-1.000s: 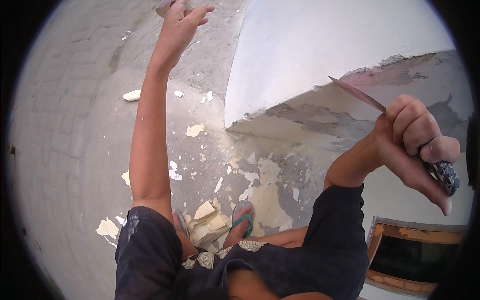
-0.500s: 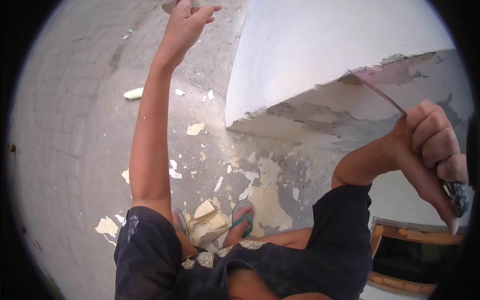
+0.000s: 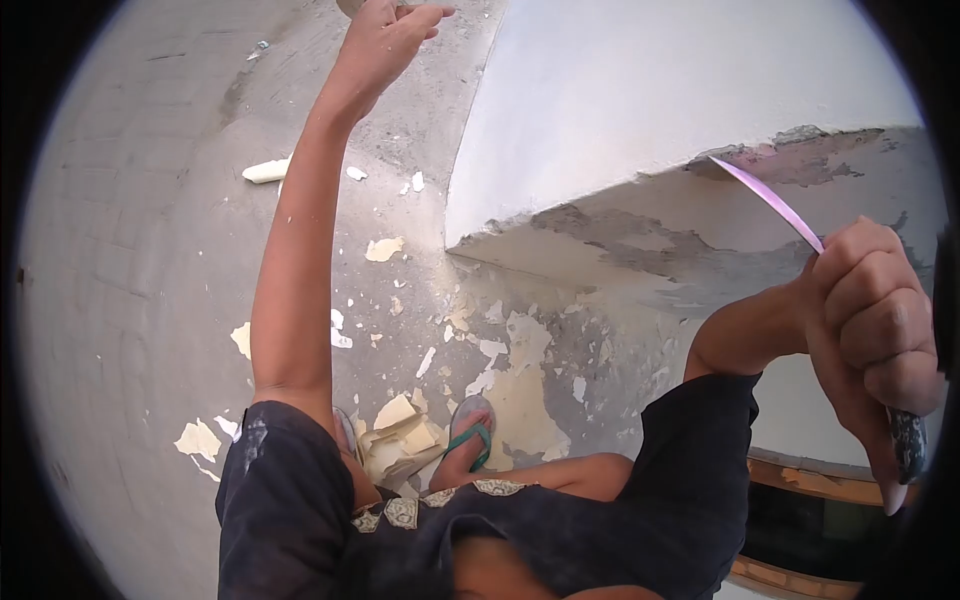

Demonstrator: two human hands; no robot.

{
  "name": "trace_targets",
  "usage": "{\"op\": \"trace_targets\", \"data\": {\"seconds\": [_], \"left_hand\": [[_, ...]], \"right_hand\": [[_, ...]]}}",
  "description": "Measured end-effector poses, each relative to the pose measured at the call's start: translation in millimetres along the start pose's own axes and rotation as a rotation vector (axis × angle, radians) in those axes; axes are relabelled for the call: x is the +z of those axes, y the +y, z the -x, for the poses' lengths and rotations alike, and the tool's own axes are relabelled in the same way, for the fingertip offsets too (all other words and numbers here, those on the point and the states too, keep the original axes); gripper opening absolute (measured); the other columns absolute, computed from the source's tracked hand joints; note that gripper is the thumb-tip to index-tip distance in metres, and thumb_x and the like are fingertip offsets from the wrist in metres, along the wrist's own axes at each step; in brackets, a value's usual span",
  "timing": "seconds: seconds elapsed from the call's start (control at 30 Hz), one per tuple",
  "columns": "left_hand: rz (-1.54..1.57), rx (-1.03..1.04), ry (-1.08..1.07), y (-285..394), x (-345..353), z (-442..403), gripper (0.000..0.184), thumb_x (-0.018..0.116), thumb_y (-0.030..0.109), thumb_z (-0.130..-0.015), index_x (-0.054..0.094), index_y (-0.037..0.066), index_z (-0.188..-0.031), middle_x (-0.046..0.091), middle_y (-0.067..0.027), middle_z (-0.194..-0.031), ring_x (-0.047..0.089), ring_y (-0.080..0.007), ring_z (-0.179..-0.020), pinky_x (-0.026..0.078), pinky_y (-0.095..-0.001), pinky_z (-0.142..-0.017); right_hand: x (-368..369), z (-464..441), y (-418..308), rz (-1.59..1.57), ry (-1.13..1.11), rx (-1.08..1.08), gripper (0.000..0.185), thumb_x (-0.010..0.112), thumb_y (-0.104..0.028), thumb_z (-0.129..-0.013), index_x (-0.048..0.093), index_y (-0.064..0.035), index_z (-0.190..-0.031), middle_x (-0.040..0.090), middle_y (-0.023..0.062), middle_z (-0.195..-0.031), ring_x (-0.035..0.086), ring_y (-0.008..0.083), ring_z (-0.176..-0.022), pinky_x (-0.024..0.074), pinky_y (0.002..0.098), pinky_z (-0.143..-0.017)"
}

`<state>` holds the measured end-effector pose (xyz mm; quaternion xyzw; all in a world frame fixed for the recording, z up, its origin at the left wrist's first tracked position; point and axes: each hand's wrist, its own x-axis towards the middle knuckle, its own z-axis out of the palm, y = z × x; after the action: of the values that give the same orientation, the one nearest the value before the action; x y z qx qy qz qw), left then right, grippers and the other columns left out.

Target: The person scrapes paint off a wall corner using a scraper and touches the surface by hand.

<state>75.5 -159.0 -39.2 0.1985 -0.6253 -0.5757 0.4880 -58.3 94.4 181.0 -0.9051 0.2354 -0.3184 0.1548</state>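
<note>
My right hand (image 3: 875,315) is closed in a fist around the dark, paint-specked handle (image 3: 908,448) of a knife. Its long thin knife blade (image 3: 770,200) slants up and left, with the tip at the wall's broken lower edge (image 3: 700,165). Whether the tip touches the plaster I cannot tell. Far forward, at the top of the view, my left hand (image 3: 385,45) is closed on a beige-grey, rounded object (image 3: 350,6). The frame cuts that object off, so its kind is unclear. The index finger points out to the right.
A white wall block (image 3: 620,100) with a peeling underside (image 3: 630,235) juts in from the right. Paint flakes (image 3: 384,249) litter the grey floor (image 3: 150,300). Larger pieces (image 3: 400,435) lie between my sandalled feet (image 3: 468,440). A brown wooden frame (image 3: 815,483) stands lower right.
The knife blade has turned, showing more of its flat, pinkish side. My right hand sits slightly lower in view. My left hand has shifted slightly; its grip looks the same.
</note>
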Motion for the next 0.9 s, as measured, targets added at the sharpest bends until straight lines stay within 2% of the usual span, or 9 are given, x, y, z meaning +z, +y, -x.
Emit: {"op": "trace_targets", "data": {"seconds": [0.33,0.5,0.6,0.63,0.7,0.77,0.8,0.87,0.9], "left_hand": [[0.019,0.018,-0.023,-8.4,-0.1,-1.5,0.07,0.046,0.007,-0.086,0.027,0.004,-0.154,0.036,-0.0134,-0.154,0.061,-0.0225,-0.108,0.05,-0.0341,-0.088],[0.018,0.017,-0.001,-8.4,3.5,-4.6,0.07,0.047,0.008,-0.086,0.028,0.004,-0.154,0.036,-0.0141,-0.154,0.062,-0.0223,-0.107,0.05,-0.0338,-0.088],[0.009,0.019,-0.032,-17.3,-0.5,-3.9,0.071,0.047,0.008,-0.086,0.027,0.004,-0.154,0.035,-0.0139,-0.154,0.062,-0.0223,-0.107,0.05,-0.033,-0.088],[0.017,0.004,-0.035,-20.9,0.1,-2.3,0.071,0.047,0.008,-0.086,0.027,0.004,-0.154,0.034,-0.0138,-0.155,0.061,-0.0223,-0.108,0.05,-0.0329,-0.088],[0.043,-0.019,-0.05,-21.5,6.7,0.5,0.071,0.047,0.007,-0.086,0.027,0.005,-0.154,0.033,-0.0137,-0.155,0.061,-0.0224,-0.108,0.05,-0.0325,-0.088],[0.052,-0.004,-0.04,-15.4,13.3,-2.3,0.07,0.047,0.006,-0.087,0.027,0.004,-0.154,0.034,-0.0139,-0.155,0.062,-0.0217,-0.106,0.05,-0.0321,-0.087],[0.049,-0.006,-0.029,-13.1,13.7,-1.3,0.07,0.047,0.005,-0.087,0.027,0.004,-0.154,0.034,-0.014,-0.155,0.062,-0.0214,-0.105,0.051,-0.0318,-0.086],[0.012,-0.009,-0.015,-10.8,10.0,0.7,0.064,0.044,0.007,-0.089,0.031,0.0,-0.151,0.035,-0.0163,-0.154,0.058,-0.0246,-0.114,0.048,-0.0343,-0.094],[-0.004,-0.009,-0.015,-10.8,10.4,1.5,0.062,0.043,0.008,-0.09,0.033,-0.003,-0.15,0.036,-0.0174,-0.154,0.057,-0.0262,-0.119,0.046,-0.0356,-0.097]], "right_hand": [[-19.2,10.7,3.1,-0.049,-0.004,0.105,0.078,0.044,-0.096,-0.066,0.027,-0.0197,-0.062,0.028,-0.0053,-0.055,0.03,0.0084,-0.042,0.0299,0.0227,-0.039],[-20.4,24.7,15.0,-0.059,0.085,0.13,0.077,0.046,-0.094,-0.068,0.028,-0.02,-0.063,0.029,-0.0053,-0.055,0.03,0.0082,-0.042,0.0301,0.0225,-0.039],[-14.0,17.4,3.2,-0.105,0.045,-0.007,0.067,0.056,-0.08,-0.073,0.031,-0.0182,-0.063,0.033,-0.0032,-0.057,0.034,0.0114,-0.044,0.0318,0.0262,-0.039],[-19.2,21.8,1.4,-0.096,0.038,0.003,0.06,0.063,-0.066,-0.078,0.031,-0.0169,-0.063,0.037,-0.0021,-0.061,0.036,0.0122,-0.046,0.0321,0.0276,-0.04],[-21.3,25.6,-2.5,-0.081,0.028,0.076,0.057,0.069,-0.054,-0.084,0.032,-0.0155,-0.063,0.039,-0.0011,-0.063,0.039,0.0132,-0.049,0.033,0.0287,-0.041],[-18.6,25.8,6.9,-0.085,0.001,0.165,0.06,0.067,-0.058,-0.084,0.031,-0.0155,-0.063,0.038,-0.001,-0.061,0.038,0.0136,-0.049,0.0342,0.028,-0.042],[-18.5,23.8,7.9,-0.115,-0.004,0.09,0.06,0.062,-0.063,-0.084,0.033,-0.0134,-0.065,0.039,-0.0001,-0.059,0.038,0.0141,-0.048,0.0343,0.0285,-0.041],[-18.8,20.1,10.3,-0.177,-0.022,-0.061,0.066,0.052,-0.072,-0.084,0.037,-0.0093,-0.07,0.041,0.0019,-0.057,0.036,0.0151,-0.044,0.0344,0.0294,-0.038],[-11.2,14.5,21.3,-0.216,0.063,-0.241,0.065,0.044,-0.068,-0.09,0.039,-0.005,-0.078,0.043,0.0046,-0.056,0.038,0.0158,-0.042,0.034,0.0299,-0.034]]}}
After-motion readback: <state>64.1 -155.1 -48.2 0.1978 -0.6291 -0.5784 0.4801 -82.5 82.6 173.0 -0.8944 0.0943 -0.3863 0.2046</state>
